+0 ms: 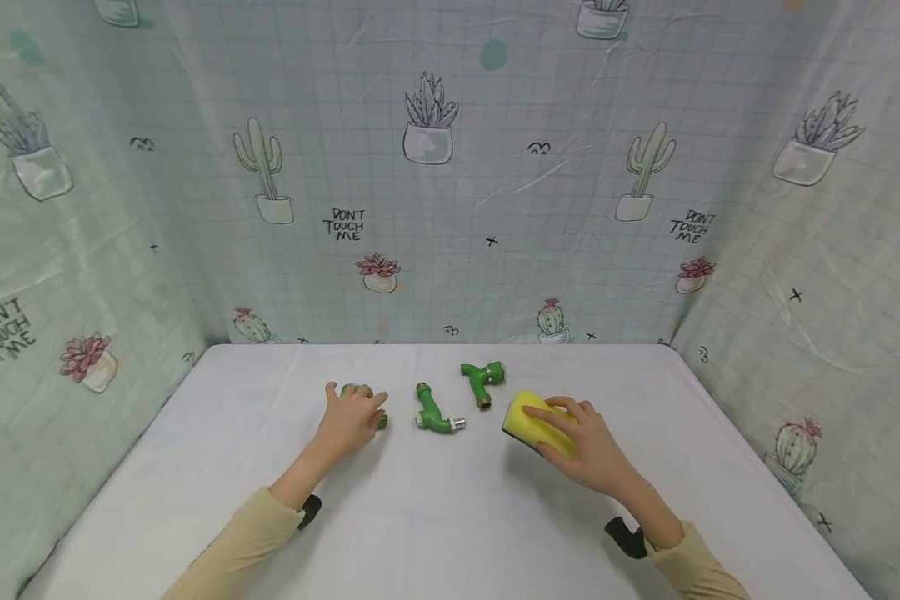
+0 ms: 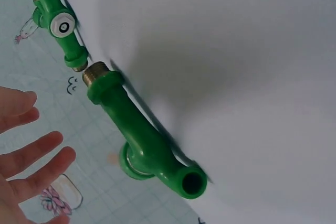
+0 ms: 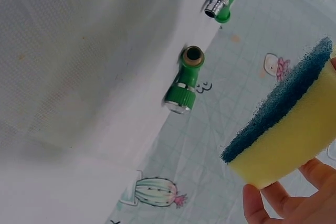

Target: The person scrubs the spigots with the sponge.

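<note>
Wht table (image 1: 420, 533); over it, L hand (image 1: 350, 419), fingers loose + spread, nothing gripped; R hand (image 1: 591, 450), thumb + fingers grasping sponge (image 1: 527, 422), yel w/ dk-blue side, up off table R of ctr. L grn tap (image 1: 382, 422) lies by L hand, ctr tap (image 1: 433, 417) btwn hands, back tap (image 1: 480, 382) nr sponge.

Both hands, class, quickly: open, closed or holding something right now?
Left hand: open, holding nothing, near a green tap.
Right hand: gripping a yellow sponge.
</note>
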